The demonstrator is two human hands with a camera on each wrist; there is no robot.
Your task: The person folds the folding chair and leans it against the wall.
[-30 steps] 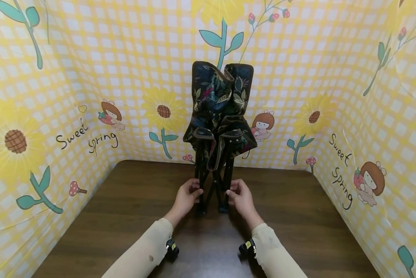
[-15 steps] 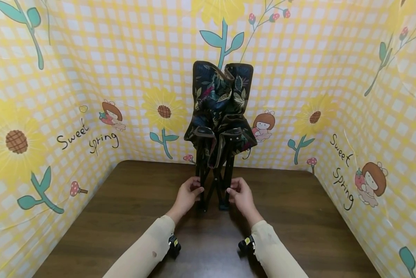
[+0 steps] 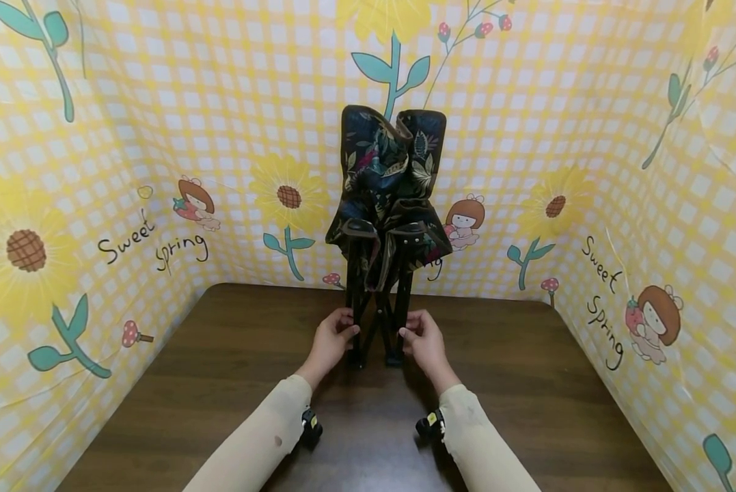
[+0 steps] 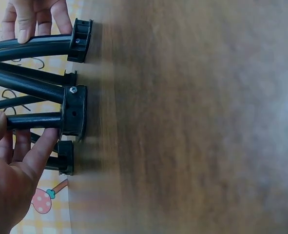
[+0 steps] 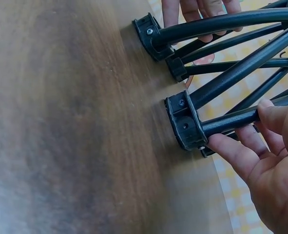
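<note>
A small folding camp chair [image 3: 386, 171] with dark floral fabric stands upright, mostly folded, in the middle of the head view. Its black tube legs cross below the seat. My left hand [image 3: 331, 342] grips the left front leg low down, thumb in front and fingers behind. On the opposite side, my right hand [image 3: 426, 342] holds the right front leg at about the same height. Both wrist views show the black plastic feet [image 4: 75, 112] close over the tabletop. In the right wrist view, my right thumb and fingers [image 5: 234, 153] pinch the tube just above a foot [image 5: 185, 122].
Beneath the chair lies a dark brown wooden table [image 3: 251, 410] with rounded back corners. A yellow checked sheet [image 3: 232, 102] printed with flowers surrounds it at the back and both sides. Small black cameras [image 3: 430, 429] sit on both wrists.
Chair legs and both hands have shifted slightly upward in the head view, away from me. Both hands keep their hold on the front legs.
</note>
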